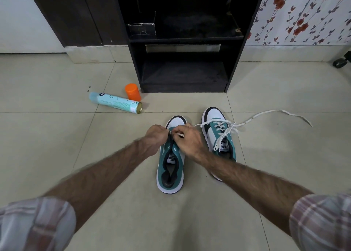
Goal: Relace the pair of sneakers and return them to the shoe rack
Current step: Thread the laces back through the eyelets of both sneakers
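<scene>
Two teal, white and black sneakers stand side by side on the tiled floor, toes toward the rack. The left sneaker (170,165) shows bare eyelets along its lower tongue. My left hand (154,136) and my right hand (188,138) meet over its front eyelets, both pinching a white lace end (181,135). The right sneaker (220,135) is partly laced, and its loose white lace (266,115) trails across the floor to the right. The dark shoe rack (182,41) stands open just beyond the shoes.
A pale blue spray can (115,102) lies on its side to the left, with its orange cap (133,92) standing beside it. A black caster wheel (340,62) shows at the far right by the flowered wall. A small box sits on the rack's upper shelf.
</scene>
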